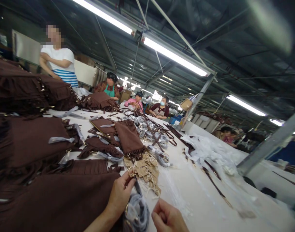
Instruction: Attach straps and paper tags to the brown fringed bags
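My left hand (120, 193) pinches a small gold metal clasp (132, 173) at the end of a dark strap. Below it lies a coiled strap wrapped in clear plastic (137, 212), beside a large brown fringed bag (65, 199). To the right, my right hand (168, 217) is curled above the white table, its fingers closed; whether anything small is inside is hidden. Just beyond my left hand sits a pile of tan paper tags (146, 169) with white strings.
Brown bags (36, 138) are stacked at left. Wrapped straps (159, 138) lie mid-table (186, 190); crumpled plastic (210, 151) and loose straps are at right. Several people stand or sit around the far side, one in a striped white top (60, 64). A metal post (270, 141) rises at right.
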`<state>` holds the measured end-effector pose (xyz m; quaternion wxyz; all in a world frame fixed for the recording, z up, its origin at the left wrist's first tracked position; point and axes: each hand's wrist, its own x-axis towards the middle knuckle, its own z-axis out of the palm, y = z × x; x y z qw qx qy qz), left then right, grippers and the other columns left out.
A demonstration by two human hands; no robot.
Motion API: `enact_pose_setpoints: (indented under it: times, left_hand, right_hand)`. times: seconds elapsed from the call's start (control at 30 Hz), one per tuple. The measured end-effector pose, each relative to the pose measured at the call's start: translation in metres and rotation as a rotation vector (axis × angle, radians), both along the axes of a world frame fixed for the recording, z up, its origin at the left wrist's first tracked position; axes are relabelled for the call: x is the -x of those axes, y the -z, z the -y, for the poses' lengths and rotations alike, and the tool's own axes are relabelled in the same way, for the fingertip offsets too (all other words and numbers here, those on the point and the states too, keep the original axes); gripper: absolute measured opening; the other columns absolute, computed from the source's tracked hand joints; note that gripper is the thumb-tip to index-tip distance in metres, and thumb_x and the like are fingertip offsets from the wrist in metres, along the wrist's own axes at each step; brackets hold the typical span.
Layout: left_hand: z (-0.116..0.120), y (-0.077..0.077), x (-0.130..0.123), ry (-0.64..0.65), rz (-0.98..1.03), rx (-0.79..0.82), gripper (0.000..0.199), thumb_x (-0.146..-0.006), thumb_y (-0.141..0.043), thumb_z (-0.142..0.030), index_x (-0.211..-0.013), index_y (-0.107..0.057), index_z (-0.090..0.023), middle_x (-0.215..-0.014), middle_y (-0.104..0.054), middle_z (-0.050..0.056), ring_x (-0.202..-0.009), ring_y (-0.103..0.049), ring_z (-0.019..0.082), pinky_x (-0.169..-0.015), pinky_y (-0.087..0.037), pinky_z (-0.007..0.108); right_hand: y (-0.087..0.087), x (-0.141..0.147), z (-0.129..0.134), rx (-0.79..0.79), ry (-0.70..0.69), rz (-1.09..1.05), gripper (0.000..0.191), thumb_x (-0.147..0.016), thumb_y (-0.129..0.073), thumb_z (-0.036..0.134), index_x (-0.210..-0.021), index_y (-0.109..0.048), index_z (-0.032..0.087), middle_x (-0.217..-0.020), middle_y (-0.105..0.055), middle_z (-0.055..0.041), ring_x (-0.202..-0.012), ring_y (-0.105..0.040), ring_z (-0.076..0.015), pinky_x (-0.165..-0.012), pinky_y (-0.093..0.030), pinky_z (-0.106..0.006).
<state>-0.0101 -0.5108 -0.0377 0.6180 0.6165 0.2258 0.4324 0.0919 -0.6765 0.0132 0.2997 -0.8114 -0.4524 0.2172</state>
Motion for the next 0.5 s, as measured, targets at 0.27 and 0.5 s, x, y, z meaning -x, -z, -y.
enact_pose_setpoints:
  times: [0.27,0.5]
  left_hand:
    - [-0.001,-0.003,0.008,0.004,-0.097,-0.202,0.032,-0.08,-0.056,-0.02,-0.104,-0.076,-0.021,-0.108,-0.076,0.009,-0.104,-0.069,0.029,-0.095,-0.051,0.036]
    - [-0.011,-0.013,0.025,0.079,-0.22,-0.614,0.061,-0.07,-0.047,-0.001,-0.122,-0.068,-0.024,-0.123,-0.07,0.006,-0.115,-0.064,0.024,-0.104,-0.045,0.034]
  right_hand:
    - [0.0,-0.003,-0.033,-0.096,-0.012,-0.03,0.018,-0.08,-0.05,0.034,-0.066,-0.049,0.023,-0.052,-0.053,0.0046,-0.045,-0.049,-0.0116,-0.047,-0.036,-0.022]
    - [-0.002,-0.025,-0.058,-0.379,0.0,0.208,0.032,-0.091,-0.046,0.043,-0.09,-0.068,0.019,-0.062,-0.063,-0.0012,-0.057,-0.06,-0.0181,-0.06,-0.048,-0.028]
